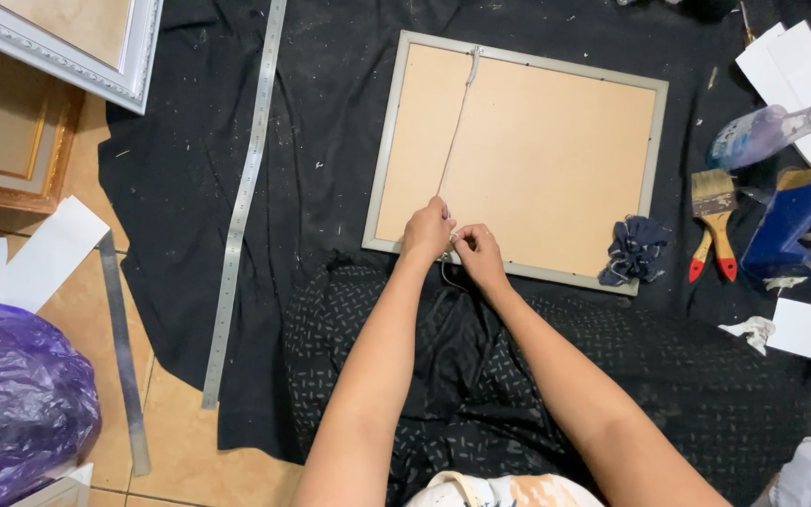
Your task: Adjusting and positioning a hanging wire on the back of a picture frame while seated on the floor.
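Here your hands work at the near edge of the picture frame (pixel 518 155).

Your left hand (pixel 427 232) and right hand (pixel 478 253) pinch the thin cord (pixel 457 122) crossing its tan backing. The frame lies face down on black cloth (pixel 190 188) over a tiled floor (pixel 175 432).

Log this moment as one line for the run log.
left hand: pinching cord | right hand: at cord end, near edge | picture frame: face down on black cloth

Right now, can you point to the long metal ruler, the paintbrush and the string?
long metal ruler (pixel 241 202), head view, middle of the strip.
red-handled paintbrush (pixel 711 192), head view, bristles.
thin pale string (pixel 457 127), head view, mid-length over the backing board.
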